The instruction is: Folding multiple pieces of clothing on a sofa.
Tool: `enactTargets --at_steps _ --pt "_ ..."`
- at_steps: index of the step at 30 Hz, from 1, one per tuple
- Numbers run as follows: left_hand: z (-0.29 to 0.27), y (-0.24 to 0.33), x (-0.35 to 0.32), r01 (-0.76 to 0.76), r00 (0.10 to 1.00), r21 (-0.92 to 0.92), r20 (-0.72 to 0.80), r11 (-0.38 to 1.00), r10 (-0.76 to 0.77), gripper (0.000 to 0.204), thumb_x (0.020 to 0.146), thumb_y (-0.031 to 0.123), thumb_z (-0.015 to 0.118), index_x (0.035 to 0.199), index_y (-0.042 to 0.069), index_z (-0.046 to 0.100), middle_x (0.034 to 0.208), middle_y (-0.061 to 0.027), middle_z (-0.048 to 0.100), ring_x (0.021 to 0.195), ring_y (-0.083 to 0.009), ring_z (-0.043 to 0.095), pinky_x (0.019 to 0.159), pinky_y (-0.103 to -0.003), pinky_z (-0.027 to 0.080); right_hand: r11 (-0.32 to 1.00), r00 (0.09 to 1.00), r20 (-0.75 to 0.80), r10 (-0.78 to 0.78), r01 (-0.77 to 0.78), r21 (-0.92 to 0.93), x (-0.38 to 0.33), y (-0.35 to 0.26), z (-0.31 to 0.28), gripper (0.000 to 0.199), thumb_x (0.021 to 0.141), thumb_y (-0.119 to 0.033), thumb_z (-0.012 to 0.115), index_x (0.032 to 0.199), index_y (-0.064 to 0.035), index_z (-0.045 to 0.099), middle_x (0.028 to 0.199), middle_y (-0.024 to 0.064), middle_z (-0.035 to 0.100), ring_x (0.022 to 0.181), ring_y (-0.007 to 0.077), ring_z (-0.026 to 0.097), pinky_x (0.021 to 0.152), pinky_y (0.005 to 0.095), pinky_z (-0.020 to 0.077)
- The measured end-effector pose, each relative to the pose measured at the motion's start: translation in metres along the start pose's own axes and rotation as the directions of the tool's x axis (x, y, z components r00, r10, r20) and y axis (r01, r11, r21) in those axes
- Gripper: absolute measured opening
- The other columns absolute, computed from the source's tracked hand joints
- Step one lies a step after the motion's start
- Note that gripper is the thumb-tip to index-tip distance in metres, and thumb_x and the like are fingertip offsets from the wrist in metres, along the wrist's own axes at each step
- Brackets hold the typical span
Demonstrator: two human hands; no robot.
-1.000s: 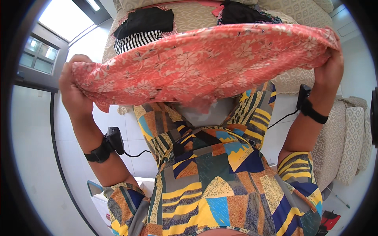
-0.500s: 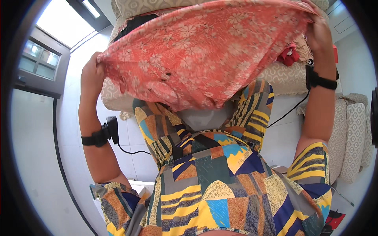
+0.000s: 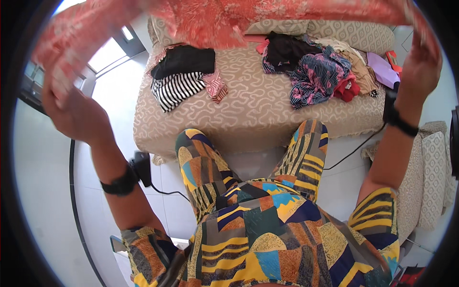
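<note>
Both hands (image 3: 71,112) grip a coral floral cloth (image 3: 215,19), stretched wide and blurred overhead.

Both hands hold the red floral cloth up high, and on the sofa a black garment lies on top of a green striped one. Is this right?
Not quite. The head view shows the striped garment is black and white, not green. The rest holds: the left hand and right hand hold the red floral cloth up high, and the black garment lies on the striped one on the sofa.
</note>
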State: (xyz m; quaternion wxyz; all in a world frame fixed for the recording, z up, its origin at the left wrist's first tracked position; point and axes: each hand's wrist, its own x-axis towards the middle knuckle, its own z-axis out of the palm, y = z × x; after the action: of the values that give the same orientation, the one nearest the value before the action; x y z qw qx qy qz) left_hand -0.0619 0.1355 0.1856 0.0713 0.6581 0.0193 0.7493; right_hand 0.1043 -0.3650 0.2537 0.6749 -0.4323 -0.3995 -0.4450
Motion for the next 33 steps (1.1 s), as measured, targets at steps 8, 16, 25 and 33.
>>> enactTargets --at_steps 8,16,25,33 --pt "-0.048 -0.034 -0.167 0.510 0.528 0.057 0.767 0.859 -0.364 0.036 0.084 -0.006 0.049 0.117 0.001 0.064 0.112 -0.0204 0.065 0.105 -0.0333 0.061 0.095 -0.038 0.045 0.700 0.721 -0.094 0.686 -0.690 -0.184 -0.214 0.001 -0.072 0.025 0.100 -0.017 0.045 0.114 -0.0009 0.057 0.112 0.0124 0.063 0.104 0.0190 0.061 0.096 0.0338 0.0474" --pt "-0.090 -0.006 -0.232 0.658 0.321 0.048 0.885 0.752 -0.337 0.025 0.083 -0.010 0.051 0.103 -0.001 0.063 0.107 -0.0145 0.064 0.106 -0.0301 0.060 0.096 -0.034 0.043 0.340 0.423 -0.327 0.845 -0.897 -0.284 -0.309 -0.018 -0.088 0.026 0.095 0.002 0.039 0.110 -0.0009 0.060 0.103 0.0058 0.064 0.096 0.0114 0.061 0.086 0.0256 0.0499" --pt "-0.151 0.002 -0.189 0.700 0.216 0.156 0.884 0.697 -0.415 0.018 0.084 -0.008 0.055 0.097 -0.001 0.064 0.094 -0.0118 0.064 0.092 -0.0249 0.061 0.086 -0.032 0.046 0.522 0.645 -0.373 0.666 -0.761 -0.384 -0.290 -0.064 -0.095 0.021 0.099 -0.010 0.043 0.112 -0.0021 0.057 0.094 0.0077 0.065 0.085 0.0133 0.063 0.075 0.0258 0.0510" --pt "-0.131 -0.009 -0.165 0.877 -0.086 0.296 0.872 0.378 -0.483 0.015 0.089 -0.005 0.052 0.099 -0.004 0.063 0.090 -0.0060 0.064 0.080 -0.0137 0.059 0.074 -0.027 0.047 0.554 0.603 -0.456 0.655 -0.793 -0.252 -0.285 -0.027 -0.086 0.024 0.097 -0.008 0.041 0.116 0.0016 0.053 0.099 0.0125 0.063 0.089 0.0201 0.064 0.084 0.0335 0.0514"
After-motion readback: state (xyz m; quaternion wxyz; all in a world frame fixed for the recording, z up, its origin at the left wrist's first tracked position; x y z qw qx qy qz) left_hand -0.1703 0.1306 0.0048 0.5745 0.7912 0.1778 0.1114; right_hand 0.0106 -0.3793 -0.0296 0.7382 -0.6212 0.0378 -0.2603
